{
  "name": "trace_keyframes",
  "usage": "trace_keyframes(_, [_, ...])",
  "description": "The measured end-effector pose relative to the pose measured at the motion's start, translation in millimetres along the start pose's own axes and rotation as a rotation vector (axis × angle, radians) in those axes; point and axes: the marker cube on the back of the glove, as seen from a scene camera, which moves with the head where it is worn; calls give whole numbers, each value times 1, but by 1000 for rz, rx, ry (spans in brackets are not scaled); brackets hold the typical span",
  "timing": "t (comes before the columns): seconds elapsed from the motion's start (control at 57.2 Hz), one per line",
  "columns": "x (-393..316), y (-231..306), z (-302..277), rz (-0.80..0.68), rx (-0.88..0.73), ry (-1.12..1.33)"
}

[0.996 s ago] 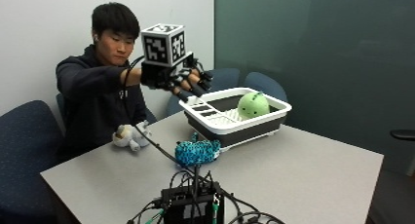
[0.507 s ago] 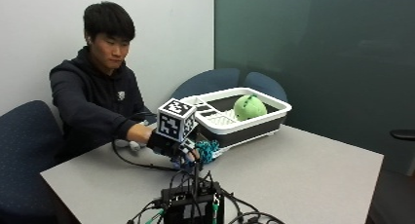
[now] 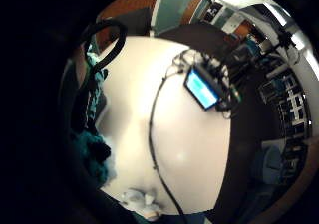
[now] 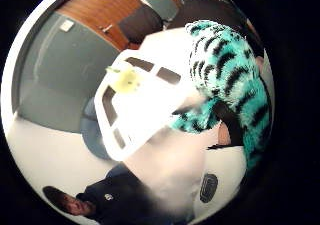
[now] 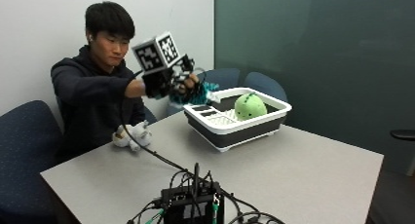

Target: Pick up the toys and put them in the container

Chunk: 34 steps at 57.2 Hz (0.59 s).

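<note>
Right hand (image 5: 174, 83) is gripping the teal striped plush toy (image 5: 202, 92) in the air, just beside the near corner of the white container (image 5: 259, 121). Green plush toy (image 5: 249, 106) is sitting inside the container. White plush toy (image 5: 131, 136) is lying on the desk (image 5: 311, 170) near the person's torso.

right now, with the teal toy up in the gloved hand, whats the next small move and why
Probably carry it a little further over the container and let go. The right hand grips the teal striped toy in the air just beside the container's near corner, not yet above its opening, where the green toy already sits. The white toy waits on the table.
</note>
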Motion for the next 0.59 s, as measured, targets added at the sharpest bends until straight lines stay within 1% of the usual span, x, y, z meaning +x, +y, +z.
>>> trace_keyframes(0.105, [-63, -15, -39, -92, 74, -57])
trace_keyframes(0.157, [-93, -23, -51, -135, 83, -122])
trace_keyframes(0.192, [-104, -35, -56, -135, 66, -196])
trace_keyframes(0.227, [-107, -53, -58, -104, 36, -274])
trace_keyframes(0.262, [-114, -65, -53, -76, 10, -301])
trace_keyframes(0.297, [-132, -67, -40, -81, -6, -280])
trace_keyframes(0.35, [-172, -58, -10, -120, -38, -180])
trace_keyframes(0.402, [-195, -54, 21, -131, -123, -94])
trace_keyframes(0.454, [-199, -51, 43, -123, -259, -39])
trace_keyframes(0.507, [-201, -38, 63, -198, -377, 93])
trace_keyframes(0.542, [-195, -33, 69, -257, -417, 157])
trace_keyframes(0.559, [-190, -31, 69, -261, -430, 150])
trace_keyframes(0.594, [-172, -36, 63, -220, -438, 109])
